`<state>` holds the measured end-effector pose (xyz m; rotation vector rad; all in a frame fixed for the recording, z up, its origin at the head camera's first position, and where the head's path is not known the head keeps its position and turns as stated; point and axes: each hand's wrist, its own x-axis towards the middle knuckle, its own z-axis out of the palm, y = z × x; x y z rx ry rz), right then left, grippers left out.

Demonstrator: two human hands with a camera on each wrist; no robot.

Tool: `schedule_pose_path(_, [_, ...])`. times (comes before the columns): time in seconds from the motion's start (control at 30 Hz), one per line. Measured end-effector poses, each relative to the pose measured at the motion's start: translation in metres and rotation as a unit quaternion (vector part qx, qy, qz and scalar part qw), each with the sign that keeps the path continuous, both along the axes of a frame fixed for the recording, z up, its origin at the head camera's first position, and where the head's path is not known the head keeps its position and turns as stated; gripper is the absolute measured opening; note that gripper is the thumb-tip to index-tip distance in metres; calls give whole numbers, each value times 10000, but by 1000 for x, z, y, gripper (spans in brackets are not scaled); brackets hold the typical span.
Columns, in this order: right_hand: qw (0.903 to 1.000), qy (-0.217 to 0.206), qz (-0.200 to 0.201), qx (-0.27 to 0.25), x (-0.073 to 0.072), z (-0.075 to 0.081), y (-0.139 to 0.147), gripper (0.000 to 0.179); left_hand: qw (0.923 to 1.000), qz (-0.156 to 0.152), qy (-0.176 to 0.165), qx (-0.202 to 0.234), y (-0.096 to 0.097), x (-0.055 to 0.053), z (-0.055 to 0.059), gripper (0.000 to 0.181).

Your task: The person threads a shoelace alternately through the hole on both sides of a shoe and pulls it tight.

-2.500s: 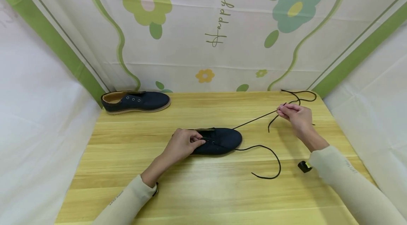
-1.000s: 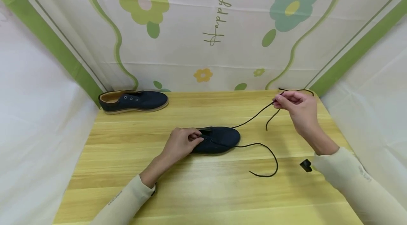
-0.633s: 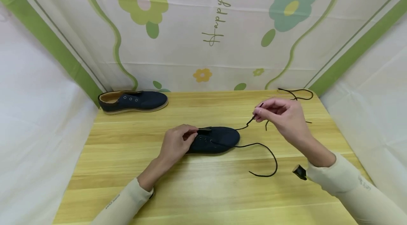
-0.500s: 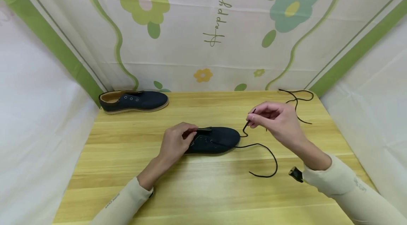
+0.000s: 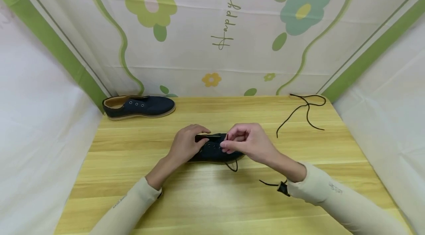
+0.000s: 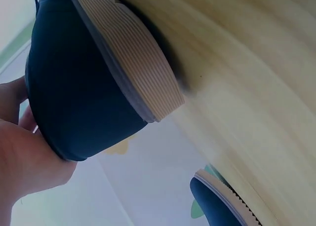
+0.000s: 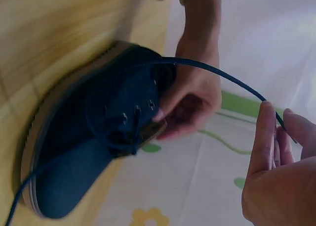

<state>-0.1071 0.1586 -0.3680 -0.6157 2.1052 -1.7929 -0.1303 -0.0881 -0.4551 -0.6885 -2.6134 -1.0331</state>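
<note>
A dark navy shoe (image 5: 212, 154) with a tan sole stands on the wooden table, its toe to the right. My left hand (image 5: 184, 142) holds it at the opening, thumb by the eyelets and fingers across at the far edge. Over the front of the shoe, my right hand (image 5: 249, 142) pinches one end of a dark shoelace (image 7: 217, 71) between thumb and fingers. That lace arcs back to the shoe in the right wrist view, where it passes through the eyelet area. Its other end (image 5: 268, 183) lies on the table near my right sleeve.
A matching shoe (image 5: 156, 106) with bare eyelets stands at the back left of the table (image 5: 199, 205). A second loose shoelace (image 5: 307, 103) lies crossed at the back right. A white flower-printed cloth (image 5: 189, 43) rises behind the table.
My right hand has carried the lace end leftward from the far right to above the shoe. My left hand's thumb and fingers have shifted from the eyelets and spread across the opening.
</note>
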Motion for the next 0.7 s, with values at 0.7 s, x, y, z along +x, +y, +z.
schedule_pose_path(0.7, [9745, 1228, 327, 1847, 0, -86, -47, 15, 9984, -90, -556, 3, 0, -13, -1, 8])
